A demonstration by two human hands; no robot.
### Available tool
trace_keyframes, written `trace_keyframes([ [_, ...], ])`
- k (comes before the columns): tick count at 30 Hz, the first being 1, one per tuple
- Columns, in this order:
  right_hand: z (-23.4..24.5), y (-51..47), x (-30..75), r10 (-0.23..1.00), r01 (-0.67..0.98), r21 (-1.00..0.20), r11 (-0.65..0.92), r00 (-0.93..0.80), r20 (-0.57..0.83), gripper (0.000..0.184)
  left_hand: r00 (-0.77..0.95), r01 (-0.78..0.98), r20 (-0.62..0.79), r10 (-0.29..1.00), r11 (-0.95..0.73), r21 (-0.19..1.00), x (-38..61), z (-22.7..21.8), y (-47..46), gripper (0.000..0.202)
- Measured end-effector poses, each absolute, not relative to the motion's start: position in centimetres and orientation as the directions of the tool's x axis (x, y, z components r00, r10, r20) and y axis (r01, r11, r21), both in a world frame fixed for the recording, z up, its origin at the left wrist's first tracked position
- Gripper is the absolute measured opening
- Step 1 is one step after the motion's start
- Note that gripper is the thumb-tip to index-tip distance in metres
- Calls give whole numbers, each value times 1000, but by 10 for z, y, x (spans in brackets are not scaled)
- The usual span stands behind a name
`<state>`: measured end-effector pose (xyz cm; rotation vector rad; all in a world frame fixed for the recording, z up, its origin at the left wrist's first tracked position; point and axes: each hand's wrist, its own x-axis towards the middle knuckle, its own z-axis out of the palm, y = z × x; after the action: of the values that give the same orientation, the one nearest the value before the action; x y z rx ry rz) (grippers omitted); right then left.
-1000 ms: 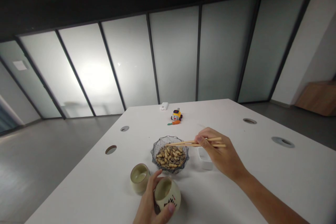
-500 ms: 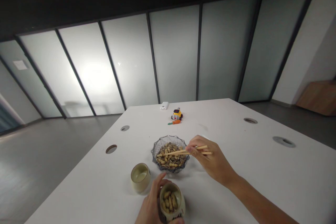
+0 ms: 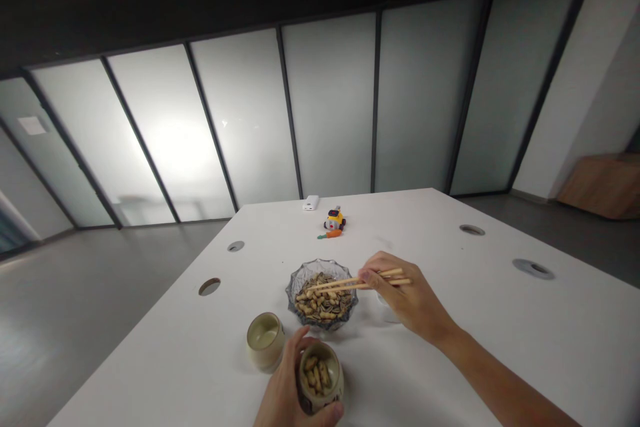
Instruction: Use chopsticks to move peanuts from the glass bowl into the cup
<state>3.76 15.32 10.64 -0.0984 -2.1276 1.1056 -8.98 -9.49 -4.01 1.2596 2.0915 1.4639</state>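
We see the right hand (image 3: pixel 406 295) with its fingers clamped on a pair of pale wooden chopsticks (image 3: pixel 350 281). Tips point over the rim of a clear scalloped glass bowl (image 3: pixel 303 277) full of tan peanuts and striped seeds (image 3: pixel 323 305); we can't tell whether they grip anything. Left hand (image 3: pixel 286 388): thumb and fingers clamped around a rounded cream ceramic cup with dark markings (image 3: pixel 331 363), several tan peanuts (image 3: pixel 317 373) inside. The bowl sits just beyond this cup, between left and right edges of the white table surface (image 3: pixel 175 360). Just beside the left hand, towards the left edge, we have a second rounded cream ceramic cup (image 3: pixel 265 350), upright. A white container (image 3: pixel 384 300) is mostly hidden by the right hand. Further out, we get an orange-and-green carrot-shaped item (image 3: pixel 331 235), just in front of a yellow-and-grey toy vehicle (image 3: pixel 334 219), then a white rounded block (image 3: pixel 311 203) by the far edge, nearer its left corner. Oval holes (image 3: pixel 209 287) lie near the left and right edges.
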Motion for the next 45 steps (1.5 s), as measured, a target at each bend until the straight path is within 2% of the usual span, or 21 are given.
trace_keyframes([
  [3, 113, 161, 40, 432, -260, -788, 558, -720, 543, 40, -590, 489, 234, 773, 113, 865, -89, -39, -94, 94],
  [7, 126, 171, 47, 504, -316, -899, 304, -747, 434, 44, -604, 483, 234, 762, 116, 868, -88, -37, -92, 95],
  [9, 133, 174, 53, 496, -335, -920, 204, -775, 392, 44, -606, 473, 236, 760, 105, 875, -87, -36, -93, 96],
  [12, 142, 178, 62, 462, -361, -919, 159, -796, 392, 42, -602, 452, 230, 765, 90, 887, -86, -36, -92, 95],
  [16, 151, 177, 73, 387, -352, -920, 172, -835, 392, 38, -600, 448, 217, 770, 98, 889, -88, -39, -92, 93],
  [20, 156, 170, 78, 294, -323, -906, 274, -868, 399, 39, -623, 424, 190, 758, 123, 897, -90, -42, -93, 101],
  [25, 159, 161, 79, 218, -249, -904, 347, -916, 336, 41, -610, 409, 216, 762, 69, 910, -90, -44, -91, 107],
  [34, 158, 158, 79, 189, -208, -919, 334, -941, 281, 38, -615, 359, 187, 766, 60, 932, -91, -36, -88, 116],
  [40, 158, 151, 80, 193, -137, -944, 300, -961, 200, 35, -615, 385, 213, 759, 53, 921, -89, -40, -90, 116],
  [45, 157, 150, 80, 222, -157, -920, 360, -943, 248, 38, -597, 399, 247, 763, 14, 917, -89, -41, -90, 114],
])
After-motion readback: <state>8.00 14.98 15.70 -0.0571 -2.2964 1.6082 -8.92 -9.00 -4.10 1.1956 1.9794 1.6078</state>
